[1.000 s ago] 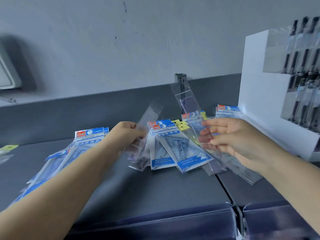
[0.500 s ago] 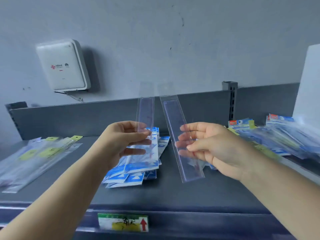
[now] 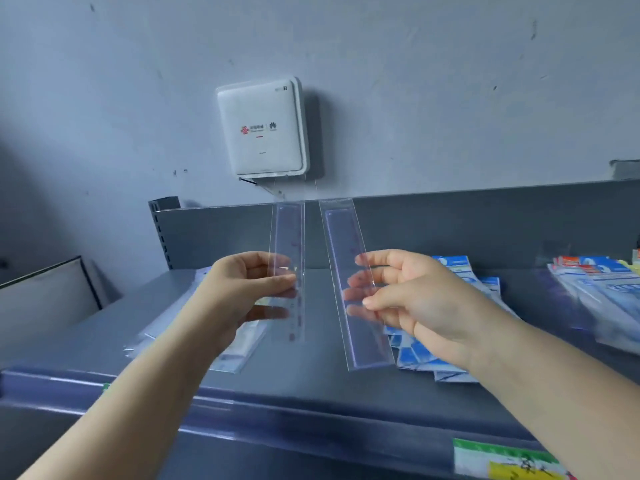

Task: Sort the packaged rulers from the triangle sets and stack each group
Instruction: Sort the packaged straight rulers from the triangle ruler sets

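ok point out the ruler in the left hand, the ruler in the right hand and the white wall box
left-hand ruler [image 3: 288, 233], head view, upper part above the fingers
right-hand ruler [image 3: 341, 233], head view, upper part
white wall box [image 3: 261, 128], head view, front face

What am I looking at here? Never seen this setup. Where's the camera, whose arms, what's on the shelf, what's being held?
No machine here: a person works with bare hands, and the one camera sits on their head, looking forward and down. So the two forearms coming in from the bottom are the wearer's own.

The left hand pinches a clear packaged ruler, held roughly upright. The right hand pinches a second packaged ruler, tilted a little, apart from the first.

Below is a grey shelf. On it, behind the left hand, lies a pile of clear packets; behind the right hand lie blue-and-white packets, with more at far right. A white box hangs on the wall.
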`<control>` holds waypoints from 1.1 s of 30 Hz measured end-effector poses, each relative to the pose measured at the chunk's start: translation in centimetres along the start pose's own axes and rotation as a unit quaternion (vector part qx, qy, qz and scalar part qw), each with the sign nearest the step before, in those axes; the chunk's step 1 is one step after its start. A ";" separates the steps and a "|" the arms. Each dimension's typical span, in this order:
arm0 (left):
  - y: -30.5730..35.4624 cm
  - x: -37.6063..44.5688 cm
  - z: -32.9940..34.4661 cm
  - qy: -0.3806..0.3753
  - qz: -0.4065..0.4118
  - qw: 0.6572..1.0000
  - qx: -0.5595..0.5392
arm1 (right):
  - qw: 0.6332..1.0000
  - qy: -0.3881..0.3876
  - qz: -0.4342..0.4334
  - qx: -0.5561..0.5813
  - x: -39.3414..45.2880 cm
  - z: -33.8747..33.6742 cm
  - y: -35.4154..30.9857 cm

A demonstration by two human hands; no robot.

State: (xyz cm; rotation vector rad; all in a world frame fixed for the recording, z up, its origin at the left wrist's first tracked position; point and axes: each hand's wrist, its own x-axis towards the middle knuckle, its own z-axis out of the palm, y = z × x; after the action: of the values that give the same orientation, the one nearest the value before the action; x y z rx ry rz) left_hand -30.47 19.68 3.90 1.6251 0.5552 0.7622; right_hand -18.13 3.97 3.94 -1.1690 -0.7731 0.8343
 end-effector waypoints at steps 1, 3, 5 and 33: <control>-0.2 0.3 -1.6 0.004 -0.001 1.000 0.001 | 1.000 0.004 0.001 -0.003 0.7 1.3 0.4; -0.6 1.1 -4.7 0.008 -0.001 1.000 0.005 | 1.000 0.015 0.002 -0.007 2.1 3.8 1.2; -1.2 1.9 -7.4 0.011 0.003 1.000 0.015 | 1.000 0.027 0.002 -0.009 3.4 5.9 2.0; -3.6 5.9 -5.7 -0.021 0.265 0.797 0.542 | 0.619 0.195 -0.118 -0.752 3.4 5.0 2.7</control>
State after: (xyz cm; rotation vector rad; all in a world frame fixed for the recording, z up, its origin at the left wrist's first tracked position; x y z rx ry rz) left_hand -30.53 28.46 1.96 2.9535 0.5310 0.8553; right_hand -21.16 9.66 2.72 -2.5090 -1.2159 -0.6104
